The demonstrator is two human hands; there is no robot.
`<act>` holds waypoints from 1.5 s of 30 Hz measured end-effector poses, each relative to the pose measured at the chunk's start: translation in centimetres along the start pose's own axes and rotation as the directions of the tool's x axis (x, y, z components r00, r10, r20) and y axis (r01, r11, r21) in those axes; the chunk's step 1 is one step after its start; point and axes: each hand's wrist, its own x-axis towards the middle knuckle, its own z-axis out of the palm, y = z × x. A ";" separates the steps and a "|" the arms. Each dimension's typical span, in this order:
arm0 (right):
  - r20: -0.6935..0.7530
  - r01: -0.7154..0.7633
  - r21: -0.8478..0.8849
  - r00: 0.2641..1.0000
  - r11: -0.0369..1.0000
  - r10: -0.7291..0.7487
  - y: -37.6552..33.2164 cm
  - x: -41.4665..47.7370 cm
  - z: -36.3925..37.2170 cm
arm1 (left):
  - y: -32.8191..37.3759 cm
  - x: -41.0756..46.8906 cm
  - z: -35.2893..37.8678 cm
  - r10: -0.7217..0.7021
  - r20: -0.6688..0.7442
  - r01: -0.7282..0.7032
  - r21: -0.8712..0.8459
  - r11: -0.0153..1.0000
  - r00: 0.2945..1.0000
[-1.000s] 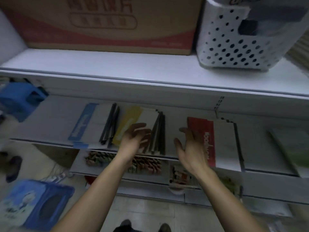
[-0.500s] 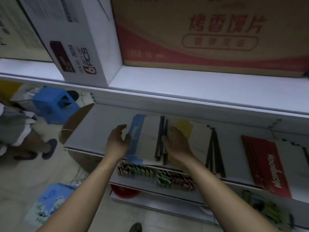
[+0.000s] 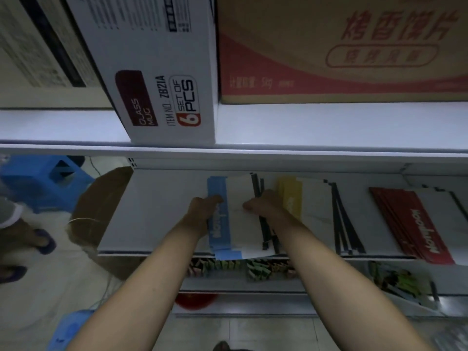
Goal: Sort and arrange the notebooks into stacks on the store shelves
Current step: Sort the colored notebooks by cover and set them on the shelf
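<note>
The blue notebook stack point(image 3: 235, 231), on the middle shelf point(image 3: 157, 211), is now gripped at its edges by the left hand point(image 3: 202, 211) and right hand point(image 3: 263, 205); before, they were held open beside it; squaring seems begun.

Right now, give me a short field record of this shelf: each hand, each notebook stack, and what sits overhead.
Left hand: grips the left edge of the blue-striped stack
Right hand: grips that stack's right edge, thumb on the cover
Blue-striped stack: uneven, near end overhanging the shelf lip
Yellow-striped stack: just right of it, fanned, not held
Red stack: farthest right, fanned, not held
Overhead: glass mug box and cardboard carton on the upper shelf
</note>
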 end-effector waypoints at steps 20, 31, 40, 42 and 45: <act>-0.112 0.427 0.397 0.901 0.812 -0.419 0.7 -7.0 1.5 | -4.4 -2.4 -3.8 0.603 0.060 -0.604 0.140 0.784 0.796; -0.274 0.474 0.490 0.880 0.732 -0.387 1.7 -6.9 2.7 | -4.9 -3.0 -2.2 0.650 0.054 -0.650 0.127 0.749 0.758; -0.266 0.487 0.463 0.873 0.740 -0.408 2.3 -6.3 3.1 | -4.8 -3.3 -2.4 0.661 0.072 -0.665 0.075 0.743 0.747; -0.269 0.490 0.462 0.872 0.739 -0.410 2.6 -6.2 3.1 | -5.0 -3.3 -2.3 0.664 0.099 -0.671 0.079 0.738 0.742; -0.283 0.488 0.462 0.873 0.741 -0.398 3.1 -6.0 3.4 | -5.3 -3.4 -2.3 0.648 0.099 -0.655 0.078 0.752 0.756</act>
